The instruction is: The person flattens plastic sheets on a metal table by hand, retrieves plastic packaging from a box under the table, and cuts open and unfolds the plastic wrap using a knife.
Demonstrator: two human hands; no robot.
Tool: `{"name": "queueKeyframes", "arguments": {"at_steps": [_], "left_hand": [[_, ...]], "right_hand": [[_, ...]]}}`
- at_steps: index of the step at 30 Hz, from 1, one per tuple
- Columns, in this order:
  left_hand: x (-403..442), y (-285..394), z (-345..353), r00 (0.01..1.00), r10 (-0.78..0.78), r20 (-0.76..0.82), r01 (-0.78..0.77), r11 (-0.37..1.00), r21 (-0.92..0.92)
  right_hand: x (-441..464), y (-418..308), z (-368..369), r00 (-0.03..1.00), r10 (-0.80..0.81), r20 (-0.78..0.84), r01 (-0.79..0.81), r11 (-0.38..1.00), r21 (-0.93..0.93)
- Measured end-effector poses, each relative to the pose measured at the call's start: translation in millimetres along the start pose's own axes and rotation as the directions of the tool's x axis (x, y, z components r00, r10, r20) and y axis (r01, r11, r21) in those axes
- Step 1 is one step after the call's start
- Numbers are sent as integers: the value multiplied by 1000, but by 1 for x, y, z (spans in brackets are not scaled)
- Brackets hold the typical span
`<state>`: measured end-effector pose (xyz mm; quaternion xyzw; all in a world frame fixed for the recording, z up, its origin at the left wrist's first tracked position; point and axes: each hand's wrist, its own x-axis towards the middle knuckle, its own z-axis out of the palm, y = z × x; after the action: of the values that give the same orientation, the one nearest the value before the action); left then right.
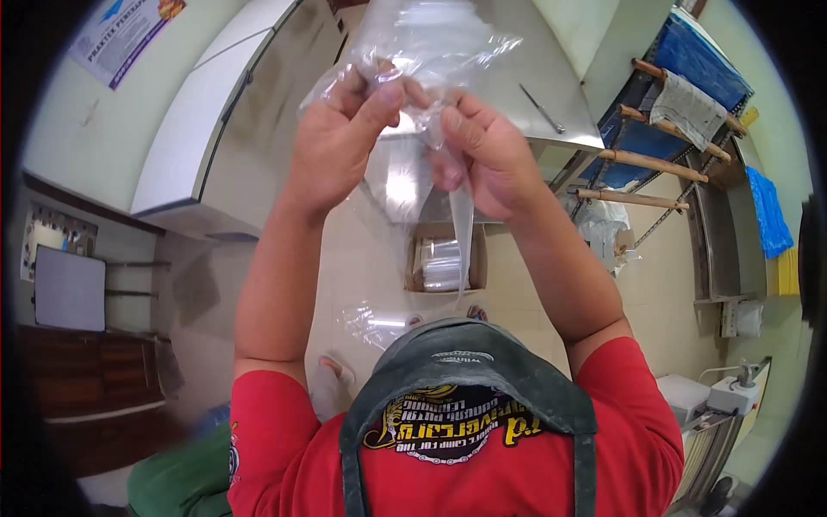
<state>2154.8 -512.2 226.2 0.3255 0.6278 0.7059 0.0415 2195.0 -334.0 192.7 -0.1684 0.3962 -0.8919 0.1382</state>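
Observation:
Clear plastic, apparently a thin bag (422, 65), is stretched between my two hands above the steel table. My left hand (340, 142) pinches its gathered edge between thumb and fingers. Opposite it, my right hand (493, 153) grips the bunched plastic with thumb and fingertips, close to the left fingers. A narrow twisted strip of plastic (463, 228) hangs below the right hand. Behind the bag, whitish plastic lies on the steel table (547, 52), partly hidden. To the right, a slim dark pointed tool (543, 108) rests on the tabletop; its exact kind is unclear.
A cardboard box (477, 267) with clear plastic rolls or packs stands on the floor below my hands. Loose clear plastic (366, 323) lies nearby. On the right is a rack with wooden rolling pins (655, 168); a white-topped cabinet (198, 121) stands left. Another person's green clothing (177, 470) shows lower left.

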Motion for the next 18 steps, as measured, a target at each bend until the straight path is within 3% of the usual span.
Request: {"name": "queueKeyframes", "arguments": {"at_steps": [2,4,7,8,10,11,12,13,14,15,16,17,18], "left_hand": [[-2,6,0,996,-2,-85,-1,1000,-30],[-7,-8,-12,999,19,-36,-21,999,-48],[-17,-13,-16,999,-14,-52,11,998,-56],[-20,-10,-22,997,-49,-54,51,998,34],[-22,-10,-25,996,-73,-58,79,989,124],[-25,-15,-23,980,-100,-171,116,990,86],[-29,-24,-21,952,-130,-278,147,988,43],[-37,-46,-16,968,40,-248,-45,999,-16],[-49,-73,-23,988,-42,-148,47,998,31],[-65,-66,5,986,-86,-142,86,996,-6],[-81,-73,29,988,-49,-149,70,987,145],[-98,-90,46,988,-14,-154,58,956,289],[-113,-114,54,969,-112,-220,160,963,215]], "right_hand": [[1,-4,2,998,-51,46,50,998,25],[2,2,-6,989,-27,143,24,999,24],[7,15,-15,985,-36,169,82,959,-270],[7,19,-14,985,-39,170,85,958,-274],[7,23,-11,887,-311,342,460,668,-585],[8,25,-15,845,-373,383,534,553,-639],[5,26,-12,842,-375,388,539,548,-640],[0,27,-6,873,-426,238,467,589,-660],[0,27,-2,881,-465,83,397,632,-665],[7,39,-7,785,-618,43,490,578,-653],[9,39,-4,778,-626,51,499,568,-655],[8,39,-2,749,-661,-40,503,607,-615],[7,41,0,719,-682,-134,507,646,-571]]}}
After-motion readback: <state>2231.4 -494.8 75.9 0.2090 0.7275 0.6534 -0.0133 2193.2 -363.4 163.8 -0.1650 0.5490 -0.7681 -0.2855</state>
